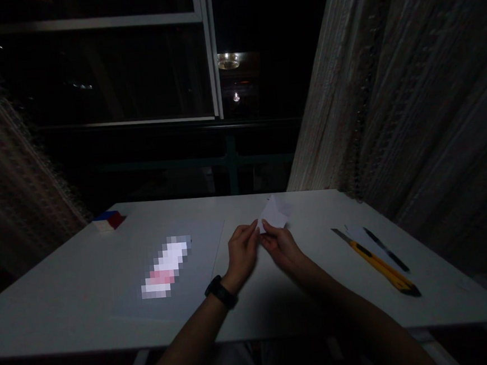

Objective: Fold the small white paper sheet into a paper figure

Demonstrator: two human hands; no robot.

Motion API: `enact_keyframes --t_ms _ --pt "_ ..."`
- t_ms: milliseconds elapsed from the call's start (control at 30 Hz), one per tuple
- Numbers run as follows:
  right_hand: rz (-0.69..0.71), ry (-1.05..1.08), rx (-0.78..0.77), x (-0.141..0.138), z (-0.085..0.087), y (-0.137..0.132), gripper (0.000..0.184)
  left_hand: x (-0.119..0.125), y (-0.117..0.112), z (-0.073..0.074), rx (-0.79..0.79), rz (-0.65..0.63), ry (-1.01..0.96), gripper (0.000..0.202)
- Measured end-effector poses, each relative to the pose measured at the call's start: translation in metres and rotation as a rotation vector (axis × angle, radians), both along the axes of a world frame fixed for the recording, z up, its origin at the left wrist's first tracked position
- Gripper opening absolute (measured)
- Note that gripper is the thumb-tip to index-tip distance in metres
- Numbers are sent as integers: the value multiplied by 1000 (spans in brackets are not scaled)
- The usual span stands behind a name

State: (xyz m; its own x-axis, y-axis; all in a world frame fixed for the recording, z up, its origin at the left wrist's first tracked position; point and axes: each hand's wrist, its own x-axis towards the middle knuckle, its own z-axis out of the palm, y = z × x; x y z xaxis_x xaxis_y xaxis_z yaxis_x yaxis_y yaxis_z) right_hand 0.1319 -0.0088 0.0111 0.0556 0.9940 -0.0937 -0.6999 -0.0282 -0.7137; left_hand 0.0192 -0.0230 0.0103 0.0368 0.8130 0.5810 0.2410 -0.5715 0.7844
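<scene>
A piece of folded white paper [274, 214] is held up above the white table, its pointed top leaning away from me. My left hand [244, 247] pinches its lower left corner between thumb and fingers. Close beside it, my right hand [283, 247] grips the lower edge, thumb on the near side. The two hands nearly touch at the fingertips. A dark watch [221, 292] is on my left wrist. Which folds the paper has is hard to make out in the dim light.
A sheet of paper [209, 252] lies at left with a glowing, pixelated screen [166, 267] on it. A red, blue and white block [108, 220] sits at the far left. At right are a yellow utility knife [378, 264] and a dark pen [386, 249]. Curtains [324, 86] hang beyond.
</scene>
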Motion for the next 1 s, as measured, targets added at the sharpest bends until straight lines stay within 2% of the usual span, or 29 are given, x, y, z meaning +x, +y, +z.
enact_keyframes --t_ms 133,333,533,700,867,1000 --pt "-19 -44 24 2 2 1 26 1 -1 0 5 -44 43 33" --pt "-3 81 -27 5 5 1 23 1 -1 -2 72 -3 59 31" --pt "-11 -38 14 7 2 3 23 1 0 -3 76 7 81 31" --pt "-29 -12 -1 7 2 3 21 1 -2 -3 95 10 136 32" --pt "-70 -100 -14 8 9 -1 25 1 -4 1 36 18 68 28" --pt "-108 -275 -11 9 14 -5 32 -2 1 5 -80 29 -61 25"
